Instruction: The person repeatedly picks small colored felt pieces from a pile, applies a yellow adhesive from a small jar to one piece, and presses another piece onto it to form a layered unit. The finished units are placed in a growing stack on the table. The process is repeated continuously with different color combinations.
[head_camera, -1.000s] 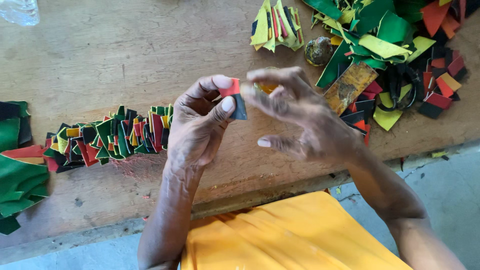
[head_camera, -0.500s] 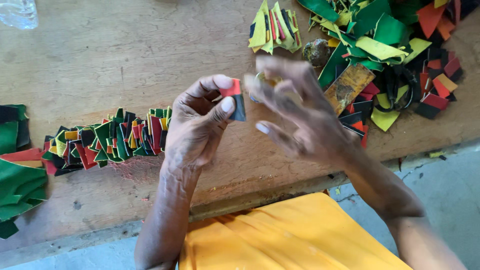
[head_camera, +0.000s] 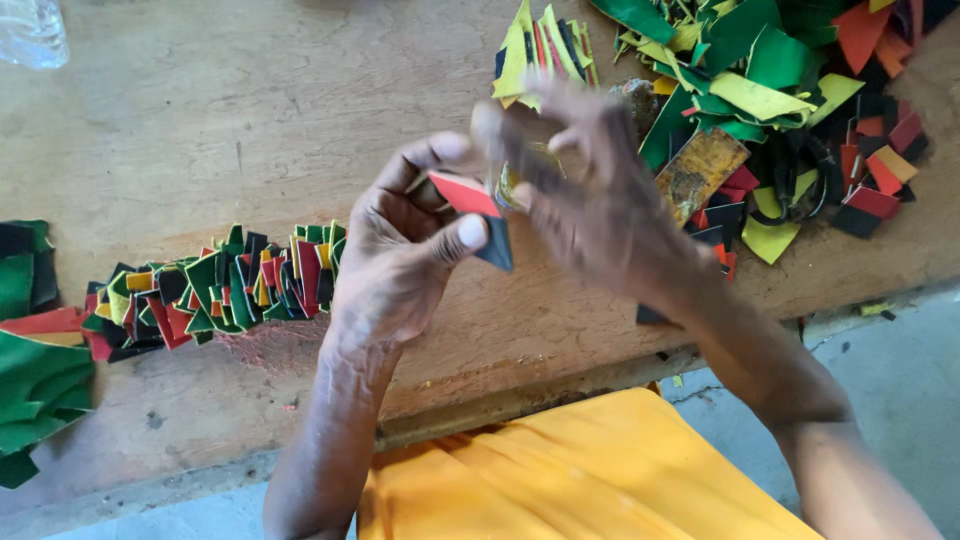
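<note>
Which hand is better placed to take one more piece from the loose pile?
Right. The right hand is beside the loose pile and looks free, though blurred; the left hand pinches a red and black piece.

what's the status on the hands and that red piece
Left hand pinching red-and-dark piece. Right hand blurred, at the piece's far edge. Scrap pile behind, nothing blocking.
</note>
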